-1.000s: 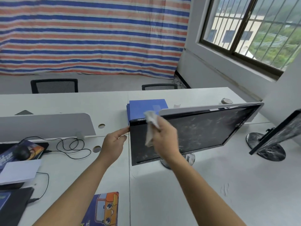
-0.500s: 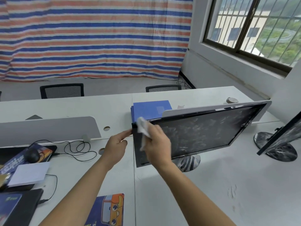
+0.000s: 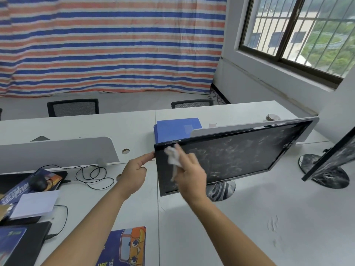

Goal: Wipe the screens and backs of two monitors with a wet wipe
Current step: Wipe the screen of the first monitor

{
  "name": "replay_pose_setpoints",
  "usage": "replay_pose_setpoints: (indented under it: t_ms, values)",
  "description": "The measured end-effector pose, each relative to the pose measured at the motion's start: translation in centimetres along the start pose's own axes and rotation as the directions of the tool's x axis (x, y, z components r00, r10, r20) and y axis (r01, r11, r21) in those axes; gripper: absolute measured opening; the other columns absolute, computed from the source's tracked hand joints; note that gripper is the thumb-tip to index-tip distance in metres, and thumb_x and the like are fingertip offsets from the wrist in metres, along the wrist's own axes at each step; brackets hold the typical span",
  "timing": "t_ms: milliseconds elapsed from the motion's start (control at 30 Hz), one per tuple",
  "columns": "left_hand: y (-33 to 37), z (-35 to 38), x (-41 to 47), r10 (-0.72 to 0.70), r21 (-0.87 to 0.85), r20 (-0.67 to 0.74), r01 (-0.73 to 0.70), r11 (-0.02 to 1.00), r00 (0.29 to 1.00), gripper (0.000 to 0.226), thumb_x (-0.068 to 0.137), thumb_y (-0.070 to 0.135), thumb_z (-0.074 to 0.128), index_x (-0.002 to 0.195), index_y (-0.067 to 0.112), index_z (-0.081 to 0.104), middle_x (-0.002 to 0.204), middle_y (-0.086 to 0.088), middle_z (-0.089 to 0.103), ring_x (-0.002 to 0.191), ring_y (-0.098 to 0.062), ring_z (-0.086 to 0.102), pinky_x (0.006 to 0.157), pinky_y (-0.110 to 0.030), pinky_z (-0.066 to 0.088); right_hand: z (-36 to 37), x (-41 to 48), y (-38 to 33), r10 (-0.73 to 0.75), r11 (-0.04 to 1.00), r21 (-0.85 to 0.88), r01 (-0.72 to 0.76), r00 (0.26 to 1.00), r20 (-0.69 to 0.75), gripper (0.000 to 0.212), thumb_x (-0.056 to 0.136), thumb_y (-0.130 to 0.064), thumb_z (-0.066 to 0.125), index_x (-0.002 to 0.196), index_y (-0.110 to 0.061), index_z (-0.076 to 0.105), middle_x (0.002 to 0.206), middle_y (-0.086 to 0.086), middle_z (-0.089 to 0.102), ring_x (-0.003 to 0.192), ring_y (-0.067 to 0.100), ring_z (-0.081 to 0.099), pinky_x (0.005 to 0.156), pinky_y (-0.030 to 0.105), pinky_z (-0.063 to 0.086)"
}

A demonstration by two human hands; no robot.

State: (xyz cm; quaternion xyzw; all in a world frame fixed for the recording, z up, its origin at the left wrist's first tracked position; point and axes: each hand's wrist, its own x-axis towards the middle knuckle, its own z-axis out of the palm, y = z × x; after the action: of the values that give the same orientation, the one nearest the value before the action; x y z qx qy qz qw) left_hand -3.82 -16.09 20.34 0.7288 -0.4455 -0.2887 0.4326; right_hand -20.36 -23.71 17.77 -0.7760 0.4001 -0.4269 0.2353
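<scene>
A black monitor (image 3: pixel 240 152) stands on a round silver foot in the middle of the white desk, its dark screen smeared with whitish streaks. My right hand (image 3: pixel 189 176) presses a crumpled white wet wipe (image 3: pixel 172 157) against the screen's upper left part. My left hand (image 3: pixel 134 174) touches the monitor's left edge near the top corner with a fingertip. A second black monitor (image 3: pixel 334 160), also smeared, stands at the right edge on a dark round foot, only partly in view.
Behind the monitor lie a blue folder (image 3: pixel 176 129) and a low white divider (image 3: pixel 57 150). At the left sit a mouse (image 3: pixel 38 182), a coiled cable (image 3: pixel 92 174), papers and a dark laptop (image 3: pixel 21 244). A cartoon mouse pad (image 3: pixel 124 246) lies near me.
My right hand with the wipe has slid to the left and up on the screen, toward its top left corner. My left hand stays at the monitor's edge.
</scene>
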Motion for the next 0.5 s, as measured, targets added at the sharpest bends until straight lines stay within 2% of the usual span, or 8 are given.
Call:
replay_pose_setpoints:
  t_ms: [100, 133, 167, 233, 300, 333, 433, 500]
  values:
    - [-0.4, 0.0, 0.1, -0.012, 0.061, 0.002, 0.012, 0.998, 1.000, 0.078, 0.080, 0.001, 0.033, 0.125, 0.061, 0.054, 0.128, 0.040, 0.053, 0.131, 0.001, 0.043, 0.110, -0.048, 0.035, -1.1, 1.0, 1.3, 0.044, 0.999, -0.013, -0.046, 0.989, -0.139, 0.055, 0.092, -0.017, 0.064, 0.139, -0.044, 0.050, 0.089, -0.012, 0.051, 0.064, 0.011, 0.052, 0.059, 0.036, 0.053]
    - [-0.4, 0.1, 0.1, -0.009, 0.059, 0.003, 0.009, 0.998, 1.000, 0.076, 0.079, 0.003, 0.034, 0.125, 0.060, 0.054, 0.126, 0.040, 0.055, 0.130, 0.002, 0.045, 0.109, -0.043, 0.036, -1.1, 1.1, 1.1, -0.002, 0.999, -0.047, -0.004, 0.992, -0.124, 0.060, 0.088, -0.013, 0.066, 0.137, -0.044, 0.051, 0.089, -0.012, 0.051, 0.064, 0.011, 0.052, 0.058, 0.035, 0.052]
    - [-0.3, 0.2, 0.2, -0.004, 0.039, -0.002, 0.004, 0.999, 1.000, 0.074, 0.081, 0.000, 0.035, 0.124, 0.057, 0.057, 0.123, 0.038, 0.058, 0.126, 0.005, 0.048, 0.104, -0.031, 0.039, -0.7, 1.0, 0.4, -0.055, 0.996, -0.076, 0.049, 0.995, -0.081, 0.065, 0.082, -0.009, 0.068, 0.134, -0.045, 0.053, 0.088, -0.011, 0.052, 0.066, 0.012, 0.052, 0.057, 0.033, 0.051]
    - [-0.1, 0.3, 0.2, 0.003, -0.016, -0.023, -0.003, 1.000, 1.000, 0.072, 0.085, -0.011, 0.036, 0.121, 0.046, 0.062, 0.113, 0.032, 0.065, 0.109, 0.007, 0.058, 0.085, -0.009, 0.043, 0.3, 0.5, -1.4, -0.188, 0.975, -0.117, 0.187, 0.982, 0.005, 0.062, 0.074, -0.011, 0.067, 0.126, -0.043, 0.060, 0.083, -0.009, 0.053, 0.067, 0.012, 0.052, 0.054, 0.025, 0.046]
    - [-0.1, 0.4, 0.2, 0.002, -0.052, -0.034, -0.004, 0.999, 0.999, 0.066, 0.086, -0.012, 0.037, 0.113, 0.041, 0.066, 0.102, 0.026, 0.070, 0.093, -0.013, 0.064, 0.078, -0.017, 0.045, 1.3, 0.4, -2.4, -0.289, 0.950, -0.118, 0.289, 0.957, 0.022, 0.047, 0.075, -0.020, 0.063, 0.118, -0.037, 0.066, 0.079, -0.009, 0.056, 0.067, 0.011, 0.054, 0.052, 0.020, 0.042]
    - [-0.2, 0.5, 0.3, -0.002, -0.065, -0.033, 0.000, 0.998, 0.999, 0.066, 0.086, -0.012, 0.037, 0.112, 0.041, 0.066, 0.103, 0.026, 0.070, 0.092, -0.014, 0.062, 0.079, -0.022, 0.044, 1.5, 0.6, -2.4, -0.286, 0.953, -0.099, 0.285, 0.958, 0.000, 0.042, 0.076, -0.022, 0.062, 0.115, -0.035, 0.068, 0.080, -0.010, 0.060, 0.068, 0.009, 0.057, 0.052, 0.021, 0.045]
    - [-0.2, 0.7, 0.0, -0.024, -0.086, -0.036, 0.021, 0.996, 0.999, 0.071, 0.086, -0.012, 0.037, 0.118, 0.046, 0.062, 0.119, 0.030, 0.064, 0.119, 0.004, 0.053, 0.101, -0.024, 0.035, -0.5, 2.2, -0.8, -0.134, 0.991, 0.000, 0.134, 0.989, -0.070, 0.028, 0.081, -0.021, 0.070, 0.105, -0.035, 0.070, 0.091, -0.016, 0.069, 0.072, 0.004, 0.064, 0.064, 0.026, 0.053]
    - [0.3, 1.1, -0.3, -0.016, -0.116, -0.032, 0.012, 0.993, 0.999, 0.064, 0.091, -0.008, 0.042, 0.122, 0.045, 0.058, 0.122, 0.030, 0.060, 0.121, 0.009, 0.048, 0.107, -0.023, 0.032, -3.1, 3.6, 0.8, -0.017, 0.999, 0.049, 0.023, 0.993, -0.114, 0.011, 0.087, -0.025, 0.068, 0.094, -0.033, 0.070, 0.080, -0.016, 0.068, 0.065, 0.001, 0.064, 0.065, 0.024, 0.051]
